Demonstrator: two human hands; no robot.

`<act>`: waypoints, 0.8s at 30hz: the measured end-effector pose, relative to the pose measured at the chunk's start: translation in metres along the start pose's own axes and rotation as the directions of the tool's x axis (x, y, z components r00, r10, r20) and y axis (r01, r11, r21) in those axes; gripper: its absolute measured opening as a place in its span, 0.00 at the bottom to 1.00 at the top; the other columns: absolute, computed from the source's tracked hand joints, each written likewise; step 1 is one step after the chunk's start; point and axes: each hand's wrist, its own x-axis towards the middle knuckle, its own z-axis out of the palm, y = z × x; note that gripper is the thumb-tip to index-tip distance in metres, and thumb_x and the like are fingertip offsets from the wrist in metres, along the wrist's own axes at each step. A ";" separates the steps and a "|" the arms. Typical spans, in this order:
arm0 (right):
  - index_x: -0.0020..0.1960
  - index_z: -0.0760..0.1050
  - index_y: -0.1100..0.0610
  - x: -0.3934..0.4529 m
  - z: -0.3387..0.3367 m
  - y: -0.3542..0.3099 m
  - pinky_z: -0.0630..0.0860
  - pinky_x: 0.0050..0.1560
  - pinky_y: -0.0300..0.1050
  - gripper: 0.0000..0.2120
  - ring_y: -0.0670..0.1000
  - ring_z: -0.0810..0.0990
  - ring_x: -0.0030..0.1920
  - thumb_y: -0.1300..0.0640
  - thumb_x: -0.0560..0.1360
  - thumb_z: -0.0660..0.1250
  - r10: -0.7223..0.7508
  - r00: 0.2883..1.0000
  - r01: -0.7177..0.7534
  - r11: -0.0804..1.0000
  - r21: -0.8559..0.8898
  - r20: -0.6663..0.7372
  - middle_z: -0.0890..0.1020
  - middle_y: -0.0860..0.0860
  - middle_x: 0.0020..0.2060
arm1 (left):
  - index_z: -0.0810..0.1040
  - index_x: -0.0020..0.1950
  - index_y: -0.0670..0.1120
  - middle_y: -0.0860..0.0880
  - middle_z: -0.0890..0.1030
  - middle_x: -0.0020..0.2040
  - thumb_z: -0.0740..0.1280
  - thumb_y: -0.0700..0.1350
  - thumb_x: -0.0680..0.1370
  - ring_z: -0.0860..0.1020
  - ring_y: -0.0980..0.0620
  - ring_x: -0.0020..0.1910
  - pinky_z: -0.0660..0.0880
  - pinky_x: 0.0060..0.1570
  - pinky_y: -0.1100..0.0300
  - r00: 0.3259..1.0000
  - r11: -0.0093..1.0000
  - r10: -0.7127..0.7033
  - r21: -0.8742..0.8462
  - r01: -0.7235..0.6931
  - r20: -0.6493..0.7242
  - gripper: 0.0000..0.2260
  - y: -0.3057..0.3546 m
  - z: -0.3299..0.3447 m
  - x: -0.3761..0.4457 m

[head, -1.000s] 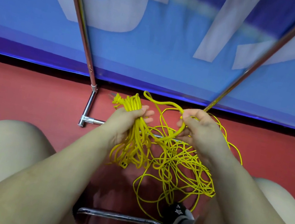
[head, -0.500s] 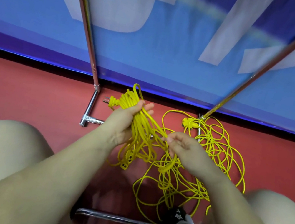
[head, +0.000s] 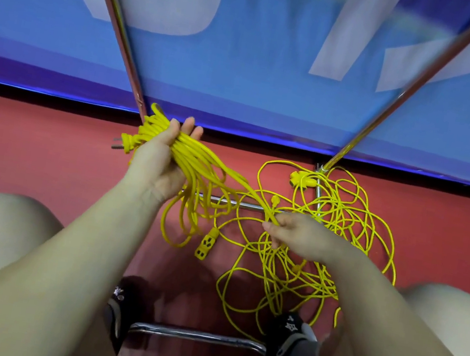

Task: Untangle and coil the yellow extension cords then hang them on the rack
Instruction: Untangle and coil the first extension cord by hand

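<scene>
A blue banner [head: 248,55] with pale lettering fills the upper part of the view, and below it lies the red floor [head: 30,149]. The chrome rack [head: 119,25] stands in front of the banner: two slanting poles run down to the floor, and a low crossbar [head: 223,200] joins their feet. All places below are given relative to this rack.

The person's bare knees sit at the lower corners, nearer the camera than the rack, with dark shoes [head: 295,355] between them beside another chrome bar [head: 194,336].

A loose tangle of thin yellow cord [head: 340,226] spreads over the floor around the foot of the rack's right pole and across the right end of the crossbar, reaching back toward the right shoe. A yellow plug block [head: 302,179] lies just beside the right pole's foot.

The coiled bundle of yellow cords [head: 196,162] hangs at the foot of the left pole, its loops drooping over the crossbar. The left hand [head: 162,159] grasps this bundle, fingers wrapped round the strands. A pronged plug [head: 124,142] sticks out on the pole side of the hand, and a socket end [head: 206,243] dangles below the loops.

The right hand [head: 295,234], just in front of the crossbar's middle, pinches a strand leading from the bundle into the tangle.
</scene>
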 end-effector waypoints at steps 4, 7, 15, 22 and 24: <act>0.38 0.69 0.51 0.001 -0.003 0.015 0.65 0.33 0.36 0.11 0.47 0.73 0.34 0.54 0.79 0.61 0.050 0.996 -0.055 0.997 -0.055 -0.074 0.77 0.47 0.36 | 0.72 0.49 0.48 0.53 0.84 0.36 0.55 0.44 0.83 0.78 0.53 0.52 0.76 0.36 0.55 0.999 0.998 0.042 0.043 -0.042 0.019 0.07 0.006 -0.002 0.000; 0.41 0.69 0.52 0.002 -0.009 0.014 0.66 0.31 0.35 0.08 0.47 0.74 0.32 0.57 0.79 0.60 0.037 0.983 -0.032 0.999 0.029 -0.179 0.80 0.50 0.40 | 0.74 0.45 0.46 0.53 0.83 0.32 0.58 0.45 0.82 0.80 0.55 0.42 0.76 0.34 0.59 0.999 0.997 0.040 0.062 -0.040 0.004 0.09 0.007 -0.003 -0.002; 0.51 0.71 0.58 0.003 -0.021 -0.003 0.78 0.33 0.38 0.03 0.44 0.82 0.30 0.58 0.78 0.62 0.145 0.928 0.113 0.766 0.632 -0.342 0.80 0.52 0.38 | 0.76 0.44 0.47 0.54 0.76 0.27 0.60 0.46 0.80 0.78 0.56 0.31 0.71 0.44 0.58 0.988 0.977 -0.038 0.215 0.006 0.147 0.08 -0.007 -0.005 -0.003; 0.45 0.71 0.57 -0.002 -0.028 -0.021 0.80 0.33 0.41 0.03 0.49 0.84 0.34 0.59 0.78 0.63 0.203 0.950 0.145 0.382 0.913 -0.236 0.81 0.52 0.39 | 0.76 0.44 0.45 0.51 0.78 0.28 0.63 0.38 0.78 0.79 0.55 0.31 0.75 0.30 0.61 0.959 0.712 -0.055 0.684 -0.158 0.279 0.05 -0.038 -0.008 -0.010; 0.47 0.70 0.58 -0.002 -0.028 -0.025 0.79 0.30 0.40 0.03 0.49 0.84 0.33 0.59 0.77 0.63 0.217 0.961 0.123 0.212 0.969 -0.170 0.83 0.52 0.35 | 0.77 0.46 0.45 0.52 0.80 0.29 0.64 0.37 0.78 0.77 0.57 0.29 0.75 0.32 0.61 0.946 0.612 -0.091 0.767 -0.193 0.311 0.05 -0.045 -0.009 -0.012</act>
